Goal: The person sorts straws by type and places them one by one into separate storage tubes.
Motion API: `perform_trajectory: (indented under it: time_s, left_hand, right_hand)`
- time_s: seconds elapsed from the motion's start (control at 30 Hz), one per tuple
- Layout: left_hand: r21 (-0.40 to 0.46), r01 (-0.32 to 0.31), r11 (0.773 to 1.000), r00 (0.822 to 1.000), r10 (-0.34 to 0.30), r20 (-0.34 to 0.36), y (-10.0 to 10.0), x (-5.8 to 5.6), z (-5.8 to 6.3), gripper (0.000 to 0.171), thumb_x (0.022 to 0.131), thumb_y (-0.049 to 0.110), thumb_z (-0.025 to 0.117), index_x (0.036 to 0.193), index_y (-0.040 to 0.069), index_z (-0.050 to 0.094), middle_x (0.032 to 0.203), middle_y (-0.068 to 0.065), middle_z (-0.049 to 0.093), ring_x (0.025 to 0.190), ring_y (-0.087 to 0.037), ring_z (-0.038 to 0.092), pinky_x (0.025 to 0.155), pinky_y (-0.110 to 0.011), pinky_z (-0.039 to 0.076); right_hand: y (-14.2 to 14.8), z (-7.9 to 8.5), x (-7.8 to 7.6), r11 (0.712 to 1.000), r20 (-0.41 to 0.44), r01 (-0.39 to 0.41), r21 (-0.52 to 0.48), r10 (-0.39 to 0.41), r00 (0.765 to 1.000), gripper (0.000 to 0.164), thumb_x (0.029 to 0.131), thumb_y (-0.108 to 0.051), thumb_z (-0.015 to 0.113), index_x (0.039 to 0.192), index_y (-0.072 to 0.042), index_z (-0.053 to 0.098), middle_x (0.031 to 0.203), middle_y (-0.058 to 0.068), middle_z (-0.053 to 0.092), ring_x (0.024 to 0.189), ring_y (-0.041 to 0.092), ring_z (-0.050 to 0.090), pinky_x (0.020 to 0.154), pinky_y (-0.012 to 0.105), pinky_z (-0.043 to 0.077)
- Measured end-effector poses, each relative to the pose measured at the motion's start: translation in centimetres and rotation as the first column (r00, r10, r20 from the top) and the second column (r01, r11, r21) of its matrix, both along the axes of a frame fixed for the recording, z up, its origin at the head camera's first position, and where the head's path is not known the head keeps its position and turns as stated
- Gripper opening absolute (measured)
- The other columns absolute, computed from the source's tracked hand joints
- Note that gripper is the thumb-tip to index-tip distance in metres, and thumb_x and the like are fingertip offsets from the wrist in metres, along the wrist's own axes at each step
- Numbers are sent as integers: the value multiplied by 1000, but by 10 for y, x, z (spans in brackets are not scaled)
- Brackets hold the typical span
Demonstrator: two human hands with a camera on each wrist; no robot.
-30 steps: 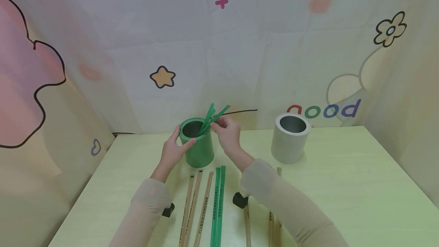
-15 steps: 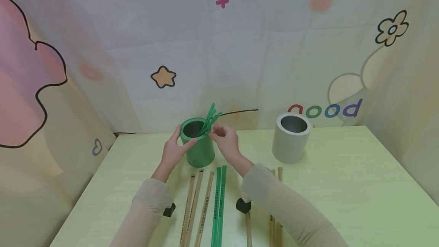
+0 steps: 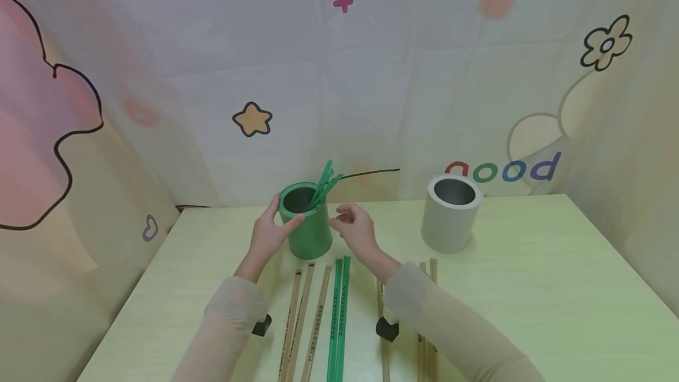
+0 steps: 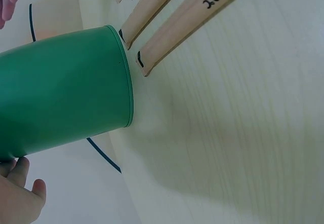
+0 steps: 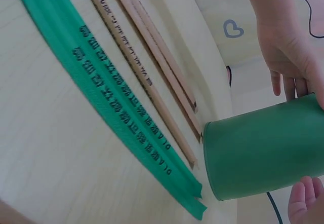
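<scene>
Several green strips (image 3: 325,183) stand in the green can (image 3: 306,221) at the worktop's (image 3: 530,287) far middle, leaning right over the rim. Left hand (image 3: 267,233) holds the can's left side, thumb at the rim, fingers curled round the wall. Right hand (image 3: 356,227), half a second ago at the strips' tops, has drawn back and down just right of the can; its grip is loose, fingers relaxed, holding nothing. Judgement: that batch is released and seated. Two green strips (image 3: 337,317) lie flat in front of the can, wooden strips (image 3: 302,317) on either side. A grey can (image 3: 450,213) stands well apart to the right.
</scene>
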State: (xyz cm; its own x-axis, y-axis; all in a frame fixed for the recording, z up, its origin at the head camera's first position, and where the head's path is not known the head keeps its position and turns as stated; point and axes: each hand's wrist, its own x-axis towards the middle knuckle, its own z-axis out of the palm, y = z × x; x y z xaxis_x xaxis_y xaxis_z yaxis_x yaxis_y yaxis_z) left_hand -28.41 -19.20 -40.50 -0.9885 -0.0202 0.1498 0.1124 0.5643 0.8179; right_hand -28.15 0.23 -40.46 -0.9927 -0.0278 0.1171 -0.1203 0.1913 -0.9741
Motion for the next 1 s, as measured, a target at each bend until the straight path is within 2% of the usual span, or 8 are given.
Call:
perform_trajectory:
  time_s: [0.23, 0.43, 0.67, 1.0]
  left_hand:
    - [-3, -3, 1000, 1000, 3, -4, 0, 1, 0, 92, 74, 58, 58, 143, 15, 13, 147, -4, 18, 135, -23, 18, 107, -45, 24]
    - [-7, -7, 1000, 1000, 7, -5, 0, 1, 0, 92, 74, 58, 58, 143, 14, 13, 147, -5, 18, 135, -23, 18, 107, -43, 24]
    - [-8, -4, 1000, 1000, 4, -4, 1, 1, 0, 91, 75, 57, 58, 143, 16, 12, 147, -4, 17, 135, -22, 18, 107, -43, 24]
    - [-5, -2, 1000, 1000, 2, -4, 1, 0, 1, 92, 75, 57, 58, 143, 15, 13, 147, -4, 18, 135, -23, 18, 107, -43, 24]
  right_hand:
    - [6, -13, 9, 998, 64, -48, 27, 46, 997, 27, 81, -13, 61, 106, -3, 54, 90, 13, 58, 73, 17, 58, 60, 28, 52]
    - [11, -22, 15, 996, 145, -85, 36, 79, 986, 32, 81, -11, 61, 110, -1, 50, 92, 14, 57, 72, 21, 59, 63, 36, 54]
    - [17, -29, 26, 993, 230, -112, 46, 99, 968, 40, 80, -10, 62, 115, 2, 46, 88, 14, 58, 67, 22, 59, 55, 31, 53]
    - [23, -41, 44, 977, 293, -199, 80, 168, 941, 49, 80, -12, 63, 121, 0, 39, 89, 14, 58, 67, 20, 60, 54, 30, 53]
